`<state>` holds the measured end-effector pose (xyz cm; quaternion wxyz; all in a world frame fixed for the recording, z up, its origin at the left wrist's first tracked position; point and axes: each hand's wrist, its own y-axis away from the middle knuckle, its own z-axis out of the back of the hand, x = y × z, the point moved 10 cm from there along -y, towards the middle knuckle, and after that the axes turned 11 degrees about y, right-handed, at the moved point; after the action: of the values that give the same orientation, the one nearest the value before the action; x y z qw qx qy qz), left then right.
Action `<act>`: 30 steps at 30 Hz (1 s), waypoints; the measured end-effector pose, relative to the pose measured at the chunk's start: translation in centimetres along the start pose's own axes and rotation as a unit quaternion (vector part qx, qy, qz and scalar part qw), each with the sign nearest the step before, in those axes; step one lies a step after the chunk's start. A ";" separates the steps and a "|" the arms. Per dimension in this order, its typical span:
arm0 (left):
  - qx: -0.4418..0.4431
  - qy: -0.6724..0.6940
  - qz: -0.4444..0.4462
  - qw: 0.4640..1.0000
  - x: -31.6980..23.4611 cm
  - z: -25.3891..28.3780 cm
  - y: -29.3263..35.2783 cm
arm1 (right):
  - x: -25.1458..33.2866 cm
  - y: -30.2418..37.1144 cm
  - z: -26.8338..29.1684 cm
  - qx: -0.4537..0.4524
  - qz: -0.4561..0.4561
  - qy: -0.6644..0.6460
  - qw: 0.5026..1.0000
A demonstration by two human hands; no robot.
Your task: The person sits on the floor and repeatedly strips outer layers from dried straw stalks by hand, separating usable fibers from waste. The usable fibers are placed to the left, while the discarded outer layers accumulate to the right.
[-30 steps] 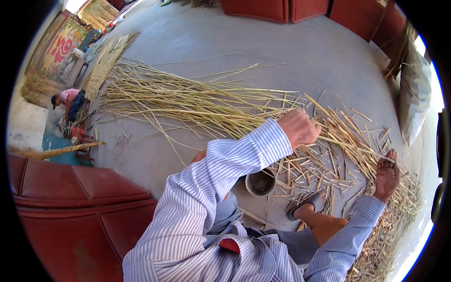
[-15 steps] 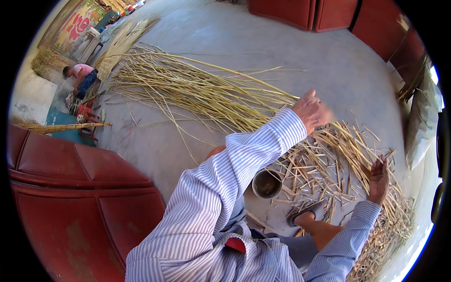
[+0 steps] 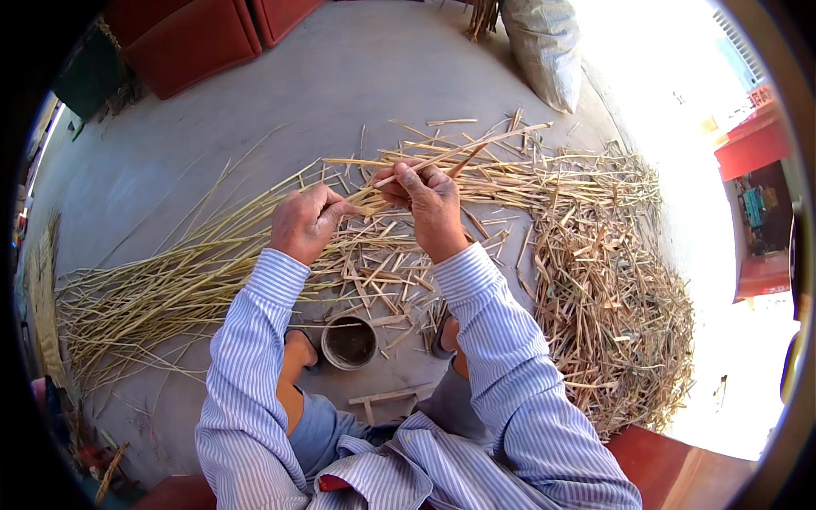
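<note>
Two hands (image 3: 306,223) (image 3: 432,208), two shoes (image 3: 439,338), one pot (image 3: 350,366), one sack (image 3: 544,51) and one scrap heap (image 3: 612,314) appear alongside dozens of stalks (image 3: 161,299).

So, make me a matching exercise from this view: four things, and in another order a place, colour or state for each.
Things:
1. Right hand
2. Round container
3. Long thin stalks
4. Sack

Descriptions:
A. Whitish, at the picture's top edge
B. Greenish yellow, spread across the picture's left side
C. Holding a pale stalk
D. A little below the picture's centre

Pairs: 1-C, 2-D, 3-B, 4-A
</note>
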<state>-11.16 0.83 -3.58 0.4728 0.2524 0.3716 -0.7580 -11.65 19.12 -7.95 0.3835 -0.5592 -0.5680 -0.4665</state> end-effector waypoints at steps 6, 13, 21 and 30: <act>-0.027 -0.073 -0.050 0.996 -1.3 0.0 0.6 | -0.8 0.6 0.7 -0.055 -0.044 0.008 0.998; -0.015 -0.075 -0.059 0.995 -1.6 0.2 1.0 | -1.1 -0.4 2.7 -0.061 -0.076 0.027 0.995; -0.011 0.064 0.101 0.993 1.4 1.9 0.6 | 0.0 -0.5 2.2 -0.014 -0.052 -0.001 0.999; 0.077 0.247 0.164 0.952 3.0 2.8 0.4 | 4.3 0.8 -0.9 0.125 0.054 -0.059 0.989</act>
<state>-12.18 -3.07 -4.23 0.4628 0.5250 0.3712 -0.6102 -11.25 19.38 -3.45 0.4406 -0.5632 -0.6124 -0.3371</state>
